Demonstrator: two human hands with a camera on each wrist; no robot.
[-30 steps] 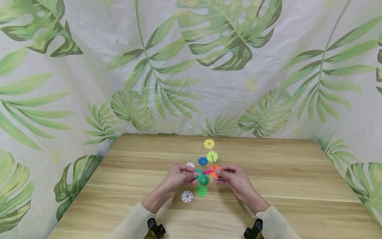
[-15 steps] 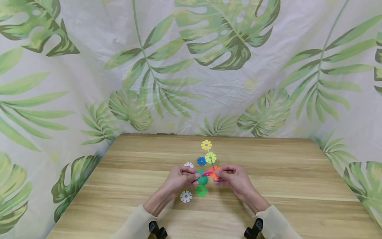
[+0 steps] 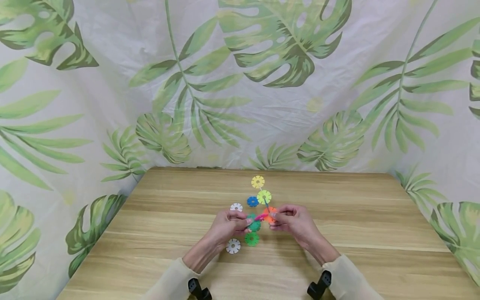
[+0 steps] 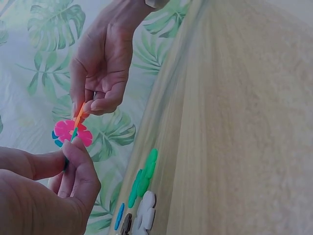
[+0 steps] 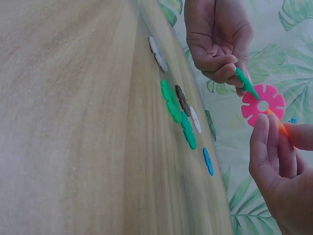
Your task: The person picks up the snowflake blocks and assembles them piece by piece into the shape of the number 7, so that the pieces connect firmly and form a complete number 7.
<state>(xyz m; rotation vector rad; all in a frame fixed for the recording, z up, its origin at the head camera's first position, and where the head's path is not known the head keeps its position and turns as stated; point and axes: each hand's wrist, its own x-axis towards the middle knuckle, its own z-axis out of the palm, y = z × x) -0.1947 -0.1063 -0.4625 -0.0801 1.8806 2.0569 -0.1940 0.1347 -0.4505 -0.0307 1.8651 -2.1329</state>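
Left hand [image 3: 226, 223]: is pinching a green disc [image 3: 251, 217], partly hidden by the fingers.
Right hand [image 3: 295, 221]: is pinching an orange disc [image 3: 268, 213].
Pink disc [image 3: 260, 217]: is bridging the gap between those two, showing as a narrow oval.
Far side of the orange: a thin dark strip [image 3: 266, 203] is running to a lime disc [image 3: 264, 197], with a yellow disc [image 3: 257, 182] standing beyond.
Blue disc [image 3: 252, 201]: is lying just left of the lime.
White discs: one [image 3: 236, 206] is showing beyond the left fingers, another [image 3: 233, 246] is lying nearer the wearer.
Bright green disc [image 3: 251, 238]: is lying beside that nearer white.
Bench [image 3: 356, 233]: is showing wood grain.
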